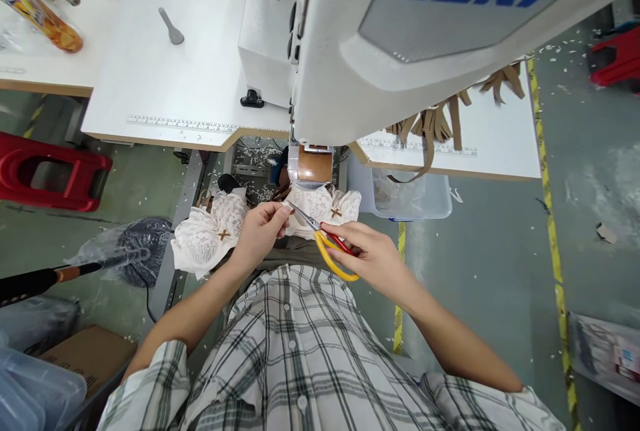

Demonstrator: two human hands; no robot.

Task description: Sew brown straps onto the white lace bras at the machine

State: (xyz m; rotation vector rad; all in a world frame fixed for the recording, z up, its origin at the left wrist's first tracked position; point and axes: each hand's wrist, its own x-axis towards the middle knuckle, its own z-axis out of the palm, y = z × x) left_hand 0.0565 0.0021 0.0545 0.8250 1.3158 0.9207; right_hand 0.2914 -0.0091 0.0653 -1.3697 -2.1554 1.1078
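My right hand (367,254) is closed around the handles of a pair of scissors (333,254), one loop yellow and the other red. Their pointed blades angle up and left, with the tips close to my left fingertips. My left hand (263,231) is closed in a pinch beside the tips; what it pinches is too small to make out. White lace bras or bra parts lie across my lap: one cup (197,241) with a small brown bow is left of my left hand, and more white lace (315,204) with another bow lies beyond the scissors, under the machine's end.
A white JUKI sewing machine (345,84) looms directly ahead over the white table (165,84). Brown strips (435,124) hang over the table's right edge above a clear plastic bin (413,197). A red stool (55,171) and a drink bottle (45,17) are at left.
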